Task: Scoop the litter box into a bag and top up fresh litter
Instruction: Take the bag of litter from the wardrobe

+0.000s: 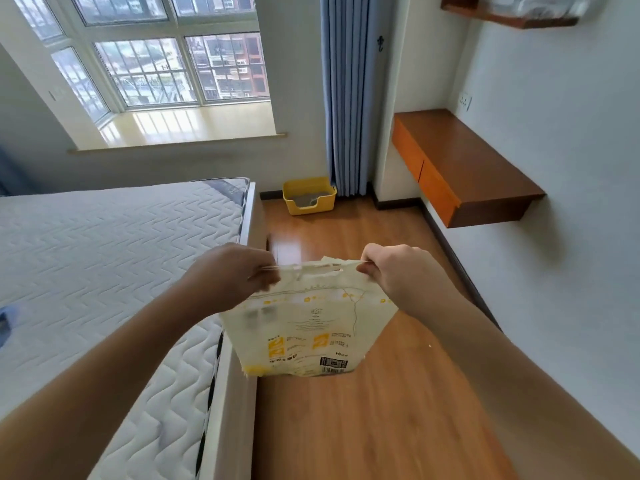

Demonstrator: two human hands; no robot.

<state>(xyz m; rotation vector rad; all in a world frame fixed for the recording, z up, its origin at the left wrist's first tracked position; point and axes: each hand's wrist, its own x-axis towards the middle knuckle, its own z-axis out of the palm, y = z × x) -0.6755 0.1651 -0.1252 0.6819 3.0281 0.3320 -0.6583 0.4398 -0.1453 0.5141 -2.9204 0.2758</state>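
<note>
A cream and yellow printed litter bag (308,327) hangs in front of me above the wooden floor. My left hand (235,271) pinches its top left corner and my right hand (398,271) pinches its top right corner, stretching the top edge between them. Far ahead, a yellow litter box (309,196) with grey litter inside stands on the floor against the wall, beside the blue curtain. Both hands are well short of the box.
A bed with a white quilted mattress (104,271) fills the left side. A wooden wall-mounted desk (464,168) juts out on the right. A blue curtain (346,98) hangs by the window. A strip of wooden floor (363,410) runs between bed and wall to the box.
</note>
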